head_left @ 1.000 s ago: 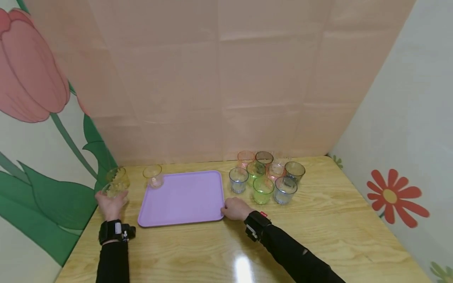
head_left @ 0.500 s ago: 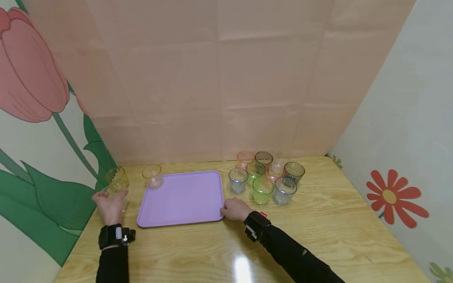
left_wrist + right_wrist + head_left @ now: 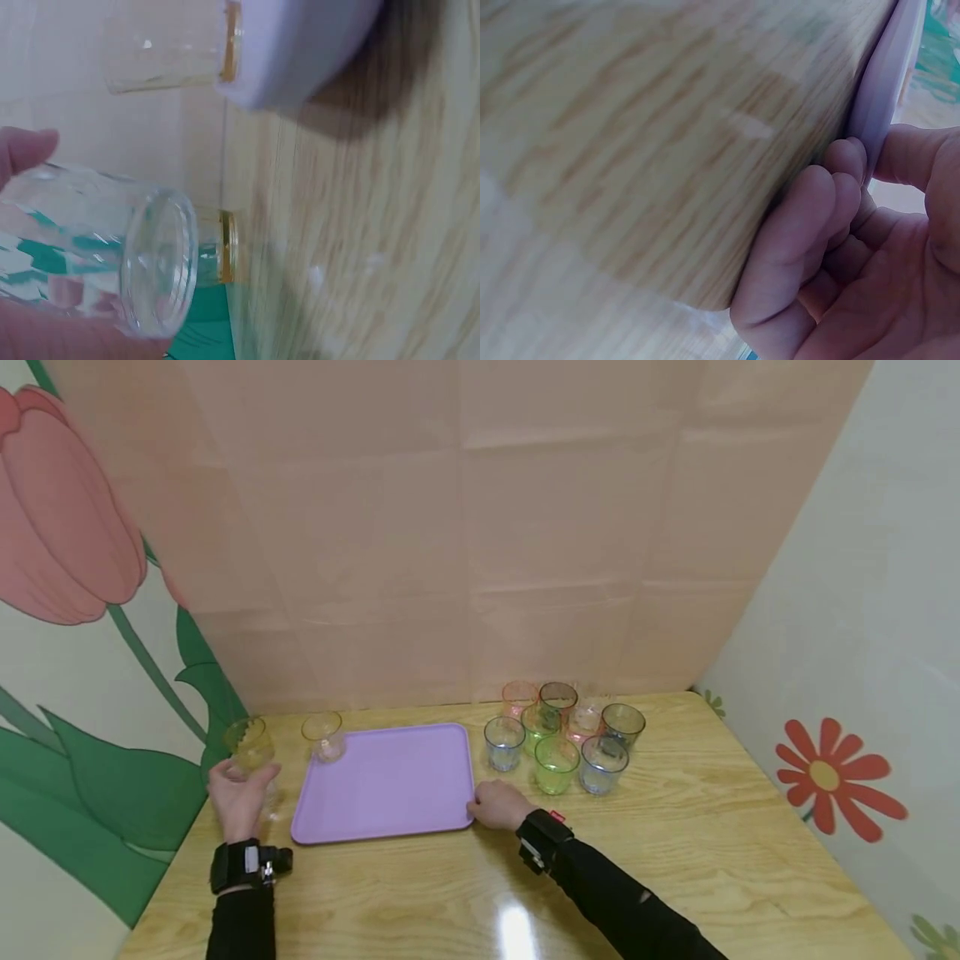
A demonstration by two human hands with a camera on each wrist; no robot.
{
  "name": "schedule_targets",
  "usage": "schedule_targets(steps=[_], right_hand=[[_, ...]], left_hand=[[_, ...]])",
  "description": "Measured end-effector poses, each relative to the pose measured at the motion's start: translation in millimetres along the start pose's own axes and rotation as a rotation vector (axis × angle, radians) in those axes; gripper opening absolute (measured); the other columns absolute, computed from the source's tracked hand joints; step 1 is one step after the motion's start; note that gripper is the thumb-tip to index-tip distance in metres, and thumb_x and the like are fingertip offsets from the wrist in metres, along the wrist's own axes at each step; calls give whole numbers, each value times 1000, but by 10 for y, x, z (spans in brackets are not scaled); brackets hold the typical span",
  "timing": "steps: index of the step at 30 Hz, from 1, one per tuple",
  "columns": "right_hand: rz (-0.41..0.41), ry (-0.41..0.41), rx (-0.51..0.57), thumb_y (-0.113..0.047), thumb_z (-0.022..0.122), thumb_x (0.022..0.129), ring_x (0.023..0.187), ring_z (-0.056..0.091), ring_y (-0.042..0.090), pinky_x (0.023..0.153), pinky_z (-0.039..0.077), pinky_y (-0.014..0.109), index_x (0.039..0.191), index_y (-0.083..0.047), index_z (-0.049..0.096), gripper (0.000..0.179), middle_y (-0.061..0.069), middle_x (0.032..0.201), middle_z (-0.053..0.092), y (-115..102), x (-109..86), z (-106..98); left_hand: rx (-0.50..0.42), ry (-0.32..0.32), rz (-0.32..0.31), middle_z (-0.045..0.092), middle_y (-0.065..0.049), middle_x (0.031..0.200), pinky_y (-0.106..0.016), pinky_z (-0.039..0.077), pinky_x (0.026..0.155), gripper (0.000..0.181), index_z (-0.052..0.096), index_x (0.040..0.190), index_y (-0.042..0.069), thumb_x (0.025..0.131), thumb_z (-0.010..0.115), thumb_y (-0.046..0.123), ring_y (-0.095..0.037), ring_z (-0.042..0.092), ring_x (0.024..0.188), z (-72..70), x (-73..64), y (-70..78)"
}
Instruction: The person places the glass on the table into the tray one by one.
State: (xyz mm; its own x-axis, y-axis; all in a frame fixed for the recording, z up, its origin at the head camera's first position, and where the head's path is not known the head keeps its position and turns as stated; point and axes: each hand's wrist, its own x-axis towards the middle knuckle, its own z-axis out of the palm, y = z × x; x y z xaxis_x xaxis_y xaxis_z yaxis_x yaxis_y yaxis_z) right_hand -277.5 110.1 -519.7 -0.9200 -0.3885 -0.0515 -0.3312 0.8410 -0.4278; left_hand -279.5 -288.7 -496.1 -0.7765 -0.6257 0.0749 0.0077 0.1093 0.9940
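The clear glass [image 3: 154,259] is in the person's left hand [image 3: 242,797], off to the left of the lilac tray [image 3: 386,781]. Thumb and fingers curl round its sides with the base downward, probably because a grip about the body keeps it upright. The base looks lifted from the table [image 3: 405,902], though I can't swear to a gap.

At the tray's near right corner, the right hand [image 3: 500,803] pinches the rim, thumb on the upper side and fingers bent against the outside; I'd guess that is to keep the tray from sliding.

One yellow-tinted glass [image 3: 324,735] stands on the tray's far left corner, close to the rim. A second yellow glass [image 3: 253,747] stands on the table to the tray's left, just beyond the left hand, well within its reach.

Right of the tray, near but not touching it, stands a tight cluster of glasses [image 3: 557,766] in green, blue, pink and grey, seemingly gathered there to be out of its way. A peach sheet [image 3: 465,527] hangs behind the tray.
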Motion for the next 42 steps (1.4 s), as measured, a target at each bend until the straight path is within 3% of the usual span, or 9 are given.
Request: schedule_targets(steps=[2,5,10,15,20,25,33,42], right_hand=[[4,-7,-2,-16,62,91,58,47,17,55,39,34,62,-13,55,31,0,63,53,-3,8,10],[7,-14,1,-17,62,92,57,47,16,54,39,33,63,-13,55,30,0,63,53,-5,20,21],[4,-21,-5,-18,62,92,57,47,16,54,38,32,63,-14,54,31,-1,63,52,-6,36,36],[-11,-9,-13,-18,62,91,57,47,16,54,39,32,61,-14,52,32,-1,63,52,-13,36,37],[-6,-19,3,-18,62,92,57,46,15,54,38,31,62,-14,52,31,-1,62,51,-12,35,45],[11,-29,5,-19,61,93,56,45,15,53,36,31,63,-13,53,31,-2,61,49,14,44,59],[5,-25,10,-19,61,92,55,45,15,52,36,30,63,-14,54,31,-2,60,49,40,37,34],[-11,-12,-3,-19,61,92,55,45,15,52,36,30,62,-15,53,31,-2,60,49,50,38,13]], left_hand=[[-97,-1,19,40,-4,110,-27,39,83,63,42,129,5,79,81,0,-15,41,101,29,-2,-6],[-184,3,36,43,-2,112,-23,40,85,60,42,121,11,78,80,-6,-14,44,106,67,-14,8],[-163,-17,15,46,-2,115,-23,41,87,65,40,129,7,79,81,-4,-12,47,106,95,-45,63],[-122,-97,19,49,-7,120,-19,41,85,67,40,135,1,82,80,0,-10,47,103,143,-74,109],[-174,-161,38,48,-8,122,-17,44,86,67,37,136,-2,82,77,-7,-12,48,107,202,-103,117],[-181,-179,41,49,-5,121,-16,45,87,62,41,131,6,82,78,-5,-15,50,111,256,-132,138],[-157,-212,3,50,-15,129,-15,45,85,71,34,140,0,83,77,-3,-16,50,111,334,-184,188],[-79,-324,38,45,-22,139,-28,39,97,78,34,147,-3,85,80,7,-30,44,128,387,-218,185]])
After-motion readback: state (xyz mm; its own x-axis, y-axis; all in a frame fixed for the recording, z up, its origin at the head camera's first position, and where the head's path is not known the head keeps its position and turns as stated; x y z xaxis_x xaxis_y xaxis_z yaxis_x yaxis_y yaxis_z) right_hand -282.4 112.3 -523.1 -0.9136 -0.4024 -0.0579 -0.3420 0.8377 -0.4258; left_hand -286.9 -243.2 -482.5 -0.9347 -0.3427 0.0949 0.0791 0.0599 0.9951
